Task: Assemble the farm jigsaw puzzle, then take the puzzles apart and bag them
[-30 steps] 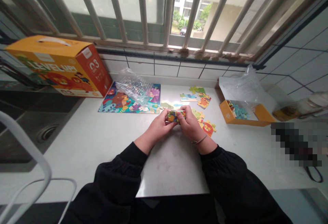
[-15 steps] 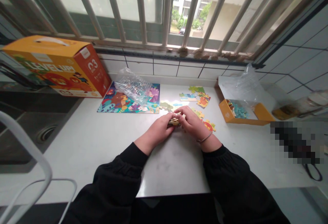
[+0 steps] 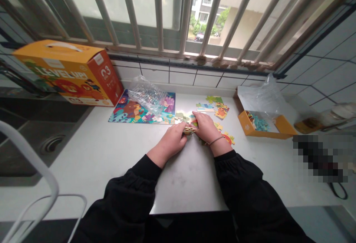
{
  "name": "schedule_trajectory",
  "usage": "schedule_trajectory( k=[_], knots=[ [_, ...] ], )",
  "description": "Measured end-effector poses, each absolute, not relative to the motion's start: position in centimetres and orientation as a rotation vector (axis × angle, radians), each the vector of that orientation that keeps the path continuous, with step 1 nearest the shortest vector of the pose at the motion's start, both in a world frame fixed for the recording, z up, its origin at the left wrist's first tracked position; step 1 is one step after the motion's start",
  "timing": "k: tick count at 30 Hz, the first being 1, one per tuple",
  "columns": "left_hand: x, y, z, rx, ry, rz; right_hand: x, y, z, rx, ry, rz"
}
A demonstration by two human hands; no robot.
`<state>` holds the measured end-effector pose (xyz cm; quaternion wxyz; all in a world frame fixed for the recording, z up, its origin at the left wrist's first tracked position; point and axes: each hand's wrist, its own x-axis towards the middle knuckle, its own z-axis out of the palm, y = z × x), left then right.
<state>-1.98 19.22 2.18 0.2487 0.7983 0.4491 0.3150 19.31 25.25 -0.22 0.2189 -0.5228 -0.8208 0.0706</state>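
My left hand (image 3: 170,139) is closed around a small stack of jigsaw puzzle pieces (image 3: 189,131), held edge-on just above the counter. Close beside it, my right hand (image 3: 206,127) is bent inward with its fingers pointing left. A red and green puzzle piece (image 3: 194,121) shows between its index finger and thumb; the other fingertips are hidden. Loose pieces lie around the hands: a green one (image 3: 181,117) beyond the left hand and a red and yellow one (image 3: 228,138) by the right wrist. Farther back are joined pieces with an orange animal (image 3: 221,111).
A colourful picture board (image 3: 125,115) lies at the left under a clear plastic bag (image 3: 147,94). Behind it stands an orange carton (image 3: 69,79) beside the sink (image 3: 27,135). An open yellow box (image 3: 250,128) with blue pieces and plastic wrap sits at the right, near a glass jar (image 3: 311,122).
My right hand has come off the top of the stack and moved slightly down and forward beside it. My left hand keeps hold of the stack. The view has shifted slightly.
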Motion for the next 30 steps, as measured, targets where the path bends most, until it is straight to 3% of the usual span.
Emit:
schedule_trajectory(
  k=[14,22,30],
  knots=[
    [-4.4,20.8,2.1,1.843,1.538,0.898,20.1,23.4,3.1,-1.113,-1.932,0.195],
    [-4.4,21.1,1.8,1.740,1.419,0.990,18.3,23.1,1.8,-0.926,-2.247,0.443],
    [-4.0,20.5,2.5,1.850,1.408,0.949,18.9,23.2,1.8,-1.009,-2.157,0.475]
  ],
)
